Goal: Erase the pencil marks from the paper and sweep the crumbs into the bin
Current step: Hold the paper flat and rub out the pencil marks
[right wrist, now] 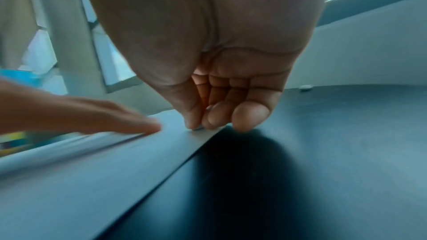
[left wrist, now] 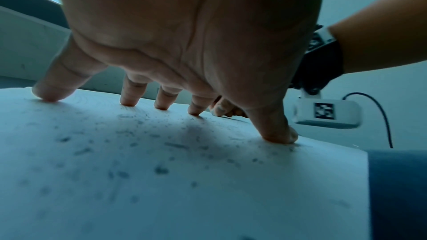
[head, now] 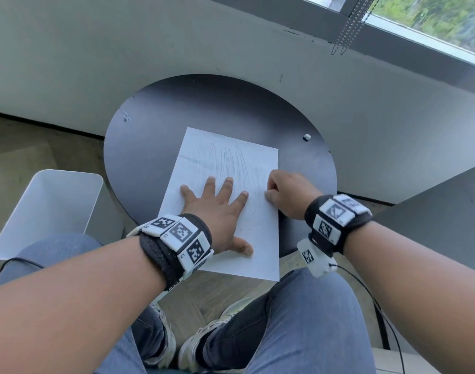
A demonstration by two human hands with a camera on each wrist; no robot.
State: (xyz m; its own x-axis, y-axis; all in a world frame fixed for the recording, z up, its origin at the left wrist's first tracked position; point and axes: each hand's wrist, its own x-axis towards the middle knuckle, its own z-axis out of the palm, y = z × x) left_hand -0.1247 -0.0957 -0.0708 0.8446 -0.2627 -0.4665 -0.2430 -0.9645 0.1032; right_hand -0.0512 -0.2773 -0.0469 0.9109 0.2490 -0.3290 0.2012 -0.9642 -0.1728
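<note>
A: Progress? Where's the paper (head: 225, 168)?

B: Flat on the round dark table (head: 155, 125), near edge overhanging toward the knees. Left hand (head: 217, 209) spread on it, fingers straight, pressing it down. Right hand (head: 287, 193) at the sheet's right edge, grip curled tight; the right wrist view shows something small and pale pinched at the fingertips (right wrist: 196, 123), likely the eraser, mostly hidden.

A: Marks gone?

B: No. Pencil marks (head: 231, 163) streak the upper half. Dark crumbs (left wrist: 161, 170) lie scattered over the lower half. I judge erasing partway; all sweeping is left.

A: Bin?

B: White bin (head: 50, 211) on the floor, just left of the table, open.

A: Surroundings?

B: Small white piece (head: 307, 137) on the table's far right. Grey wall behind, window (head: 433, 25) upper right with bead chain (head: 349, 28) hanging. Wood floor.
</note>
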